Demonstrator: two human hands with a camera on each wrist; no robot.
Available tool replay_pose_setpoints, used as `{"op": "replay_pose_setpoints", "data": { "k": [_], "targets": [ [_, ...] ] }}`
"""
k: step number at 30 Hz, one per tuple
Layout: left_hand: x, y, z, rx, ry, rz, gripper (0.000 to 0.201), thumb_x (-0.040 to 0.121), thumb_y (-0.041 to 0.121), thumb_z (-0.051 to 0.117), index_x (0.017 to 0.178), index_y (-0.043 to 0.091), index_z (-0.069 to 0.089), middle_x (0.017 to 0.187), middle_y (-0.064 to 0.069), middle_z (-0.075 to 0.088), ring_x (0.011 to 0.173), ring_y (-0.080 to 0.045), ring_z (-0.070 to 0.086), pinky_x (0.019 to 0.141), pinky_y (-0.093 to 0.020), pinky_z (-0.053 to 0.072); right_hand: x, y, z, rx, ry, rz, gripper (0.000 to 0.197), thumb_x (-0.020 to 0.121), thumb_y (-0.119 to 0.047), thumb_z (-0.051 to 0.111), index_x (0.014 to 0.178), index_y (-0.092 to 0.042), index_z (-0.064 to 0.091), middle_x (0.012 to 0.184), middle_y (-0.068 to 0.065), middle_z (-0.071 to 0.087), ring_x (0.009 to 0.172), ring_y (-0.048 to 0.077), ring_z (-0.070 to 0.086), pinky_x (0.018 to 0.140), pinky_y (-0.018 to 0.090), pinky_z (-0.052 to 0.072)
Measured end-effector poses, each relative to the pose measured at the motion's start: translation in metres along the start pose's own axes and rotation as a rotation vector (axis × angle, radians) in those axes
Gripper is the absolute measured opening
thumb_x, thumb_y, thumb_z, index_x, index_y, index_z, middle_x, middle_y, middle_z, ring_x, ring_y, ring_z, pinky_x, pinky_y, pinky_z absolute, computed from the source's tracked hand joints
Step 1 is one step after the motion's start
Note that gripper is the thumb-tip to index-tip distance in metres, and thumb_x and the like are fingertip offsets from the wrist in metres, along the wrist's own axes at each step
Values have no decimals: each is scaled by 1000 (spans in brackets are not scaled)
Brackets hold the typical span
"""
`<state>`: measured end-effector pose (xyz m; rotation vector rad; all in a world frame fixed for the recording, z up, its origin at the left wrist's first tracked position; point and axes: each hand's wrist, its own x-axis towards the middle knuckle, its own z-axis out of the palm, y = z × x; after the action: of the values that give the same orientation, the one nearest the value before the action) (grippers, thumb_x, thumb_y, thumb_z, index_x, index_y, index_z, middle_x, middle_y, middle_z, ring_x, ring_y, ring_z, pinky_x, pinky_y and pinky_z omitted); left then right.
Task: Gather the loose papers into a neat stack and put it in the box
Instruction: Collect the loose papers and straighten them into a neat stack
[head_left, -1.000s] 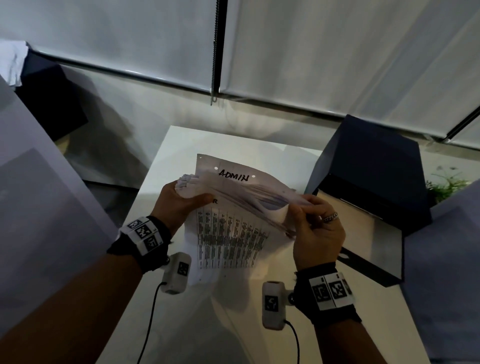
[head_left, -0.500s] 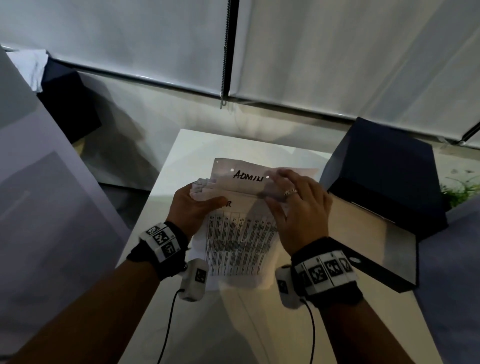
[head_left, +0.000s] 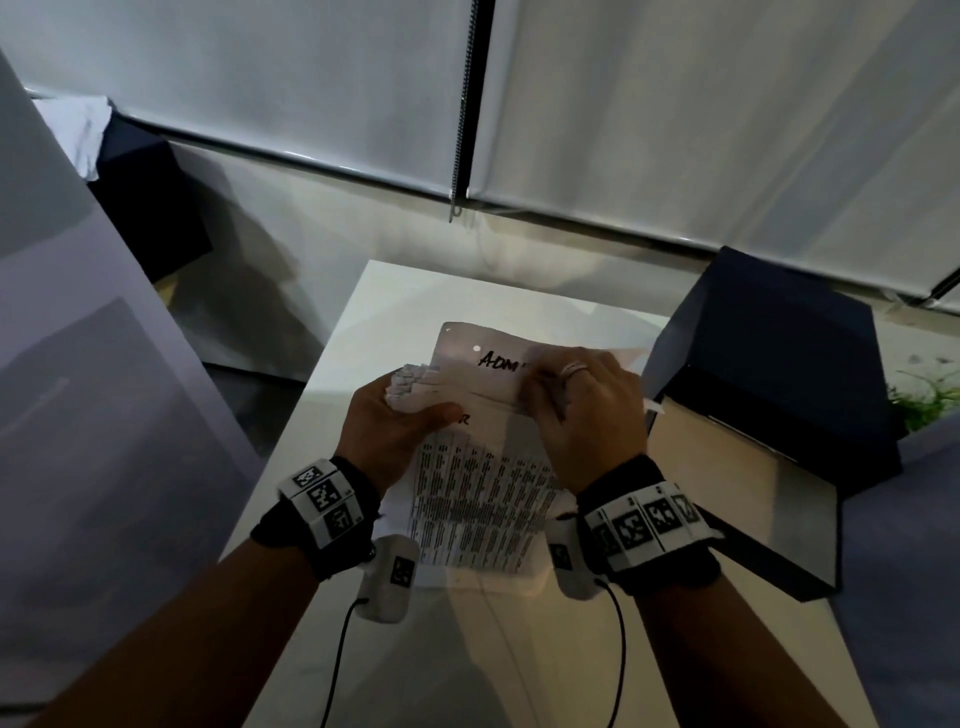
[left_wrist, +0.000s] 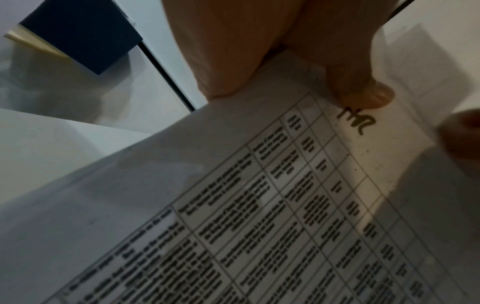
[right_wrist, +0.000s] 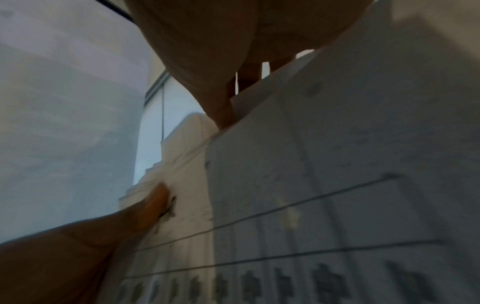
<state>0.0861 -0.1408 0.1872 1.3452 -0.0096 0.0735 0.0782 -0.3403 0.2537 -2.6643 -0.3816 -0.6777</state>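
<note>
Left hand (head_left: 387, 423) clenched on papers (head_left: 483, 483) at fanned corner, anchoring stack above counter (head_left: 395, 296); right hand (head_left: 582, 410) fingers curled over top edge, likely squaring sheets. Box (head_left: 779, 374) just right of papers, not yet loaded.

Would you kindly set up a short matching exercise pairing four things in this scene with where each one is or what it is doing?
Column one:
1. left hand
2. right hand
3. dark box
4. printed table sheet

Column two:
A. stands open at the right side of the white table
B. grips the fanned left edge of the paper bundle
C. lies flat on the table under the hands
D. rests on top of the bundle, over the handwritten word

Pairs: 1-B, 2-D, 3-A, 4-C
</note>
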Motion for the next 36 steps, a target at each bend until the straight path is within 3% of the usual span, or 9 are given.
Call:
{"op": "replay_pose_setpoints", "data": {
  "k": [3,5,8,11,18,25,30,33,36],
  "targets": [
    [2,-1,-7,-21,20,-4,26,72,2,78,96,11,71,94,-10,77,88,-29,74,76,-39,60,-13,25,-1,-96,30,295,62,79,-66,59,126,-26,57,136,-6,47,127,18,37,105,37,28],
    [3,2,-11,-9,23,-13,24,73,3,78,95,11,71,94,-12,76,86,-30,74,77,-42,61,-21,38,3,264,135,452,100,59,-69,76,139,-18,44,144,-6,33,133,7,30,112,28,26],
    [8,8,-14,42,5,-7,21,78,6,77,98,7,70,95,-14,76,86,-32,74,77,-47,61,-28,45,10,995,190,550,122,51,-19,93,148,-15,19,138,4,42,123,4,50,96,21,49],
    [14,17,-14,39,10,34,36,73,20,82,102,5,70,97,-13,76,88,-31,74,75,-42,61,-29,43,8,1084,180,507,101,54,0,88,139,-8,34,127,15,56,115,23,61,86,35,57],
    [5,4,-14,65,99,80,36,61,19,88,92,11,71,84,0,77,75,-16,73,65,-27,58,-46,47,10,929,131,538,52,59,-11,88,105,-4,65,89,-4,75,84,7,72,68,21,58],
    [2,-9,-6,179,-5,52,46,69,4,84,103,33,72,101,1,75,94,-14,72,79,-29,59,-57,40,26,1017,99,650,42,64,-1,86,96,-19,66,88,-8,76,83,13,73,72,31,60],
    [6,-6,-6,175,11,-5,53,65,10,87,113,10,64,103,-5,74,93,-20,73,80,-39,61,-51,41,20,1087,151,679,37,65,2,84,91,-19,69,83,-4,76,78,14,73,68,28,60],
    [7,-5,-4,243,23,-25,35,71,1,82,98,19,70,87,13,76,81,-4,72,80,-37,61,-50,33,14,1073,139,673,32,67,0,83,94,-12,71,86,0,77,81,18,73,72,35,61],
    [6,7,3,209,114,48,28,71,9,85,81,30,71,81,17,75,76,-5,73,70,-28,62,-38,28,2,984,183,615,21,70,-8,84,84,-16,70,72,-15,74,67,6,70,58,18,56]
  ]
}}
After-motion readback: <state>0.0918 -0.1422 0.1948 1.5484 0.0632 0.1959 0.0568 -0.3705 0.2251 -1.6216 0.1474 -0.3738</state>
